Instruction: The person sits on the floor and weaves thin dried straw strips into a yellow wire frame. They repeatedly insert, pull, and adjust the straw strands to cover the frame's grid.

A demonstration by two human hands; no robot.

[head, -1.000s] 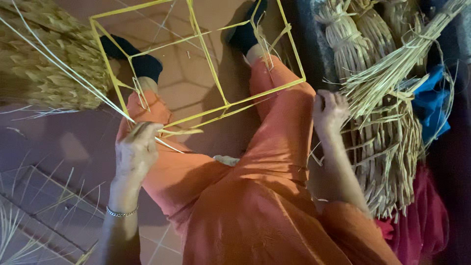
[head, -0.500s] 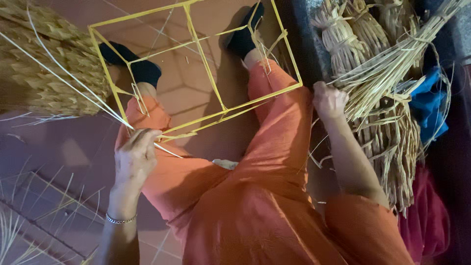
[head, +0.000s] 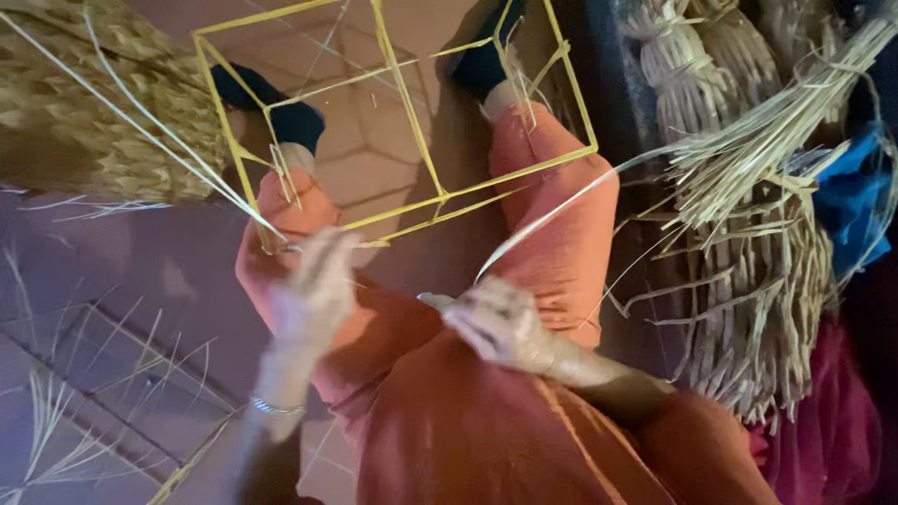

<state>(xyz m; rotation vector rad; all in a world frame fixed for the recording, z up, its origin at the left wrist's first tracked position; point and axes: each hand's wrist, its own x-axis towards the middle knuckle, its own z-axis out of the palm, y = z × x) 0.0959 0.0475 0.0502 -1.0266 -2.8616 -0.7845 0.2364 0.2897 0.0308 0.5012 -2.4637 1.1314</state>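
head view: my right hand (head: 500,327) pinches a straw (head: 547,217) drawn from the bundle (head: 767,140); left hand (head: 313,290), blurred, grips the yellow frame (head: 412,201) corner; next i'd lash it there

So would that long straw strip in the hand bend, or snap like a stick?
Probably bend. The straw strip already curves in a loose arc from the right hand toward the straw bundle, so it looks floppy. It is thin and flat, so likely very light. Folded sharply it might crease or split, though that cannot be told here.
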